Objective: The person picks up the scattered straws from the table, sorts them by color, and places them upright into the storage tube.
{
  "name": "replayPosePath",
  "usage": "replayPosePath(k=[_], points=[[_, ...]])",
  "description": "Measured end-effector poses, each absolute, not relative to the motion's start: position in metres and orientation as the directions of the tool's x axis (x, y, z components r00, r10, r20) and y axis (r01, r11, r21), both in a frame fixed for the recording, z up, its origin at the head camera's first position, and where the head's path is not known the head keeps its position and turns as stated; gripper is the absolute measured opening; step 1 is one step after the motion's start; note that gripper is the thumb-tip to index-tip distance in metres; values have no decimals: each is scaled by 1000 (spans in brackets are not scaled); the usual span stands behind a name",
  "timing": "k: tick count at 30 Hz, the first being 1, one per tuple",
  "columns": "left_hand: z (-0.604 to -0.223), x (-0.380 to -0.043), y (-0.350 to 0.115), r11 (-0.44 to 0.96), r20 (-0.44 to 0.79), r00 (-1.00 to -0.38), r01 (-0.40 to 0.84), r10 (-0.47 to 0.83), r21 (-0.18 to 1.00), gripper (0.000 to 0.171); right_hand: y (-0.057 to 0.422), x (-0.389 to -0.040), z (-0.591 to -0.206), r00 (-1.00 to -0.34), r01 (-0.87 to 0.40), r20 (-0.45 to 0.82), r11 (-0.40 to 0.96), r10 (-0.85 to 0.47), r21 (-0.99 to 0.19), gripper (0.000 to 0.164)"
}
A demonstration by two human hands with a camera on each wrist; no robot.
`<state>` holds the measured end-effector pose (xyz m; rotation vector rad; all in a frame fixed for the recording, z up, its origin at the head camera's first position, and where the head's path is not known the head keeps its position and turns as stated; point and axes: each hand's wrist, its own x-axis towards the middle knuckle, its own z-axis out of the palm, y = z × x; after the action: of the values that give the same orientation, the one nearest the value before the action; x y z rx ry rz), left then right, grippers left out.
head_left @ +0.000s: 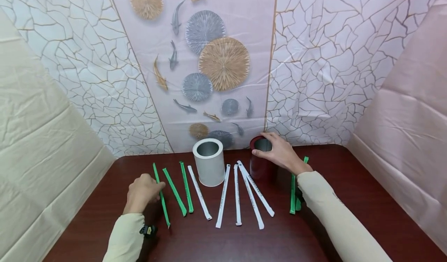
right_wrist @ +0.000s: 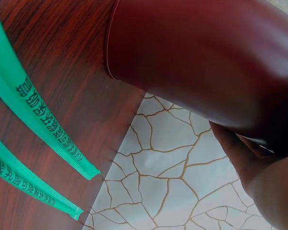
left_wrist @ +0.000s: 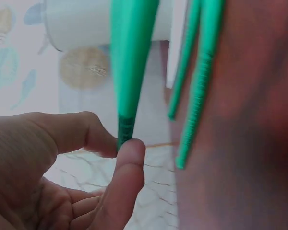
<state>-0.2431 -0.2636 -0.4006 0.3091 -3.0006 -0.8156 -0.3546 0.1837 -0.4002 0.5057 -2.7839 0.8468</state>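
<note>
My left hand (head_left: 142, 191) pinches a green paper-wrapped straw (left_wrist: 132, 62) between thumb and forefinger, at the left of the table. Two more green straws (head_left: 174, 192) lie just to its right. At the back right, my right hand (head_left: 282, 152) grips the dark red cylindrical can (head_left: 257, 168) near its top, thumb on the near side of the rim and fingers across the far side. The can stands upright with its open mouth up; its wall fills the top of the right wrist view.
A white can (head_left: 210, 169) stands open at the back centre. Several white wrapped straws (head_left: 237, 200) lie fanned out before the two cans. Green straws (head_left: 292, 200) lie beside my right wrist. A patterned cloth (head_left: 223, 114) hangs behind the table (head_left: 209, 246).
</note>
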Motion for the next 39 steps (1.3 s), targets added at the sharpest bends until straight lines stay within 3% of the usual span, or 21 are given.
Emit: replayPosePath(k=[7,16,22,27,34,39], points=[[-378,-250,-246,847,87,-975,-133,-207,515,51,185,-353,-404,-928,-366,266,777,-261,-513,97],[-347,-264,-227,837,149,-975,-59,-166,544,19,185,-352,-402,-923,-376,277,777,-266,-505,98],[-328,-269,-207,748,233,-972,131,-32,650,47,185,-352,-400,-921,-379,284,779,-267,-500,95],[-318,-272,-184,683,303,-953,218,-5,697,45,185,-351,-401,-922,-378,283,775,-265,-506,93],[-310,-280,-150,683,432,-902,322,11,655,42,185,-350,-404,-923,-375,283,777,-262,-505,96],[-305,-289,-131,632,444,-894,377,58,677,41,184,-349,-400,-923,-374,287,776,-257,-507,93]])
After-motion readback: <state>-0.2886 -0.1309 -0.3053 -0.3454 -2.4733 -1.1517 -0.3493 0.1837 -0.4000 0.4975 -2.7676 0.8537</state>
